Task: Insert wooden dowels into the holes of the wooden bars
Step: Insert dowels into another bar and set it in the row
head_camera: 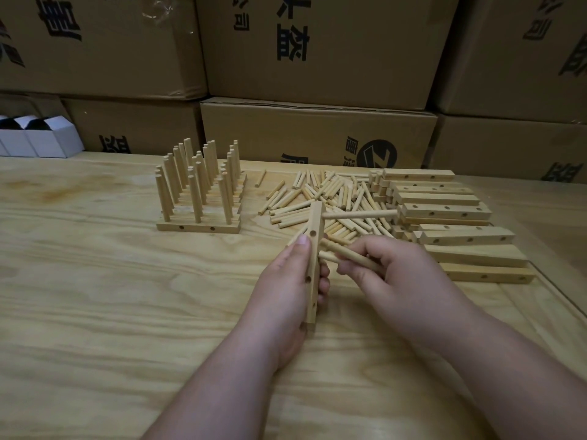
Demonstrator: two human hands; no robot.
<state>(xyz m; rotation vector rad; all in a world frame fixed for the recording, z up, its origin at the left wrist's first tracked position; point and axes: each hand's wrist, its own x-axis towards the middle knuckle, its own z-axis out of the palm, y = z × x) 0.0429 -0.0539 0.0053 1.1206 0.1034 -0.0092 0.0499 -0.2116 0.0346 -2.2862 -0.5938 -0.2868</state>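
Observation:
My left hand (290, 287) grips a wooden bar (314, 249) held roughly on end above the table, its holes facing me. One dowel (359, 214) sticks out to the right from the bar's top hole. My right hand (397, 281) pinches two dowels (352, 257), their tips close to the bar's right side near the middle. A loose pile of dowels (320, 198) lies behind the hands. Empty bars (444, 211) are stacked to the right of that pile.
Several finished bars with upright dowels (200, 188) stand in rows at the back left of the wooden table (111, 296). Cardboard boxes (317, 128) wall off the far edge. White cartons (38, 139) sit at the far left.

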